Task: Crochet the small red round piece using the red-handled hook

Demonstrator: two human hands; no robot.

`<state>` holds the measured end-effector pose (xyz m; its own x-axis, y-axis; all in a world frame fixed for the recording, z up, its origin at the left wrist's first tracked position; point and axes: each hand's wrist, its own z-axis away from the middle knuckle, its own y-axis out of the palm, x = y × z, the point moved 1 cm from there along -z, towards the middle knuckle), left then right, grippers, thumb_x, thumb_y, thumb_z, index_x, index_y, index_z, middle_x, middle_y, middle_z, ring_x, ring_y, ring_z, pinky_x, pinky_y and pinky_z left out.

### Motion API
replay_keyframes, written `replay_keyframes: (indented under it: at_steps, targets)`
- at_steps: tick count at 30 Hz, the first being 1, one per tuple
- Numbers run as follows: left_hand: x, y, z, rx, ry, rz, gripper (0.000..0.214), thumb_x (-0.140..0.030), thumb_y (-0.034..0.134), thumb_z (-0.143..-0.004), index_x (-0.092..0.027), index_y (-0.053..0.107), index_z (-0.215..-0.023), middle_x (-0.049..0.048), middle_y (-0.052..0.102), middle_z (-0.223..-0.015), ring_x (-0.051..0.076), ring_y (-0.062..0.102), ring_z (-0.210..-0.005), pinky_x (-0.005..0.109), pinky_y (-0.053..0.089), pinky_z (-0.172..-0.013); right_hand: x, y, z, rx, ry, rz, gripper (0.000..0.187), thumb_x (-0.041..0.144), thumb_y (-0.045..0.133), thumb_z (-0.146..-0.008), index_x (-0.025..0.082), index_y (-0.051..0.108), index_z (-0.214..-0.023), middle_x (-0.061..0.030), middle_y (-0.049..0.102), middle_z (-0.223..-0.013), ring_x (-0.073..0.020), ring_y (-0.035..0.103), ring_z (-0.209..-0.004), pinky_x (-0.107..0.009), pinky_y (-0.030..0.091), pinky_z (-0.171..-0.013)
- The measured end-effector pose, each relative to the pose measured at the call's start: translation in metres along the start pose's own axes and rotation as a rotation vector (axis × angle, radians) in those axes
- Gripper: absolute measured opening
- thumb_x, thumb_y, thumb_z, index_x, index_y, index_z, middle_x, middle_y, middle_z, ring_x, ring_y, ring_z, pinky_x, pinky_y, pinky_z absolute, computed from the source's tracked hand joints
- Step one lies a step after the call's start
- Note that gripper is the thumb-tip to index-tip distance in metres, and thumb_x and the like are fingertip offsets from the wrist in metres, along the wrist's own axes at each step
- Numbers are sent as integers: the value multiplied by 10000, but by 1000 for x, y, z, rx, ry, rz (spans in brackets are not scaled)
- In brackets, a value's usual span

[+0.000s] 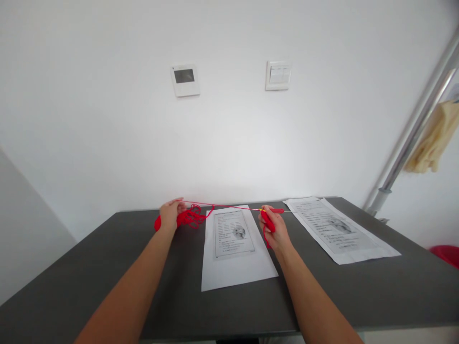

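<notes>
My left hand (170,215) is closed on red yarn at the left, beside a loose tangle of the same red yarn (191,217) on the table. From its fingers a single strand (222,206) runs taut across to my right hand (278,231). That hand is closed around a thin crochet hook (277,210) with a red and yellow handle and silvery ends, held about level. A small red crocheted piece (267,221) is gripped in the same fingers, and a red tail hangs below it. Its stitches are too small to make out.
A printed sheet (233,272) lies on the dark table (186,296) between my forearms. More printed paper (344,239) lies to the right. Behind the table, the white wall carries a panel (185,88) and a switch (278,75). Yellowish gloves (433,138) hang at right near a metal pole (412,136).
</notes>
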<state>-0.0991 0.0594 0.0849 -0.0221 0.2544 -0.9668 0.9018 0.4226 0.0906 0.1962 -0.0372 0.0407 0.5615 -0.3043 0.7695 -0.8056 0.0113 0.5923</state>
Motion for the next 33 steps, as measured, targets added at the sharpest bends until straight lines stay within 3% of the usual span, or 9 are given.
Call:
replay_keyframes:
  at_steps: [3, 5, 7, 12, 15, 18, 20, 26, 33]
  targets:
    - [-40, -8, -36, -159, 164, -27, 371, -178, 526, -721, -158, 590, -1086, 56, 664, -967, 152, 629, -887, 296, 490, -858, -9, -2, -4, -92, -32, 29, 351, 492, 706, -677, 204, 518, -746, 93, 366, -487, -40, 229, -371, -171, 159, -311]
    - [-61, -8, -50, -81, 293, -240, 461, -111, 571, -659, -155, 578, -1118, 92, 627, -1128, 202, 578, -1058, 334, 431, -958, -15, -1, -4, -131, -45, 54, 353, 498, 704, -681, 199, 528, -751, 85, 412, -497, -44, 287, -377, -172, 206, -325]
    - [-72, -4, -51, 158, 265, -491, 384, -67, 611, -581, -149, 652, -954, 116, 664, -1046, 277, 591, -1039, 393, 439, -936, -20, 1, -3, -154, -57, 83, 346, 484, 716, -673, 198, 544, -762, 67, 477, -536, -59, 375, -416, -178, 280, -360]
    - [-62, 17, 5, 291, 267, -551, 187, -107, 661, -597, -187, 686, -764, 98, 707, -821, 339, 618, -970, 434, 430, -893, -23, 9, 2, -84, -16, 161, 337, 448, 751, -644, 192, 591, -792, 18, 594, -651, -118, 527, -546, -220, 418, -476]
    - [-37, 47, 59, 511, 283, -303, 241, -299, 622, -756, -229, 676, -981, 75, 702, -955, 262, 619, -988, 359, 422, -910, -23, 15, 8, 21, 35, 189, 335, 449, 744, -652, 191, 611, -819, 7, 615, -679, -134, 557, -572, -240, 440, -512]
    - [-5, 77, 104, 744, -93, 147, 366, -484, 546, -808, -188, 667, -985, 117, 671, -1059, 231, 639, -908, 334, 468, -823, -23, 20, 13, 98, 68, 212, 304, 430, 745, -660, 195, 623, -809, 19, 607, -651, -127, 554, -557, -239, 431, -524]
    - [12, 88, 121, 762, -326, 360, 468, -567, 488, -816, -173, 653, -1007, 128, 659, -1040, 198, 637, -813, 305, 484, -726, -23, 22, 15, 140, 79, 226, 275, 415, 739, -675, 197, 632, -804, 18, 616, -660, -125, 561, -569, -237, 429, -540]
    - [23, 79, 123, 594, -576, 721, 335, -449, 490, -854, -154, 643, -898, 62, 594, -811, 115, 550, -621, 191, 403, -459, -23, 25, 16, 187, 129, 241, 263, 417, 727, -690, 202, 620, -799, 28, 599, -614, -117, 543, -529, -238, 410, -524]
    - [15, 55, 109, 643, -500, 836, 258, -332, 509, -840, -150, 632, -977, 87, 600, -854, 95, 483, -604, 145, 276, -343, -26, 28, 20, 193, 175, 245, 286, 419, 745, -664, 196, 609, -781, 33, 597, -603, -105, 525, -515, -220, 376, -501]
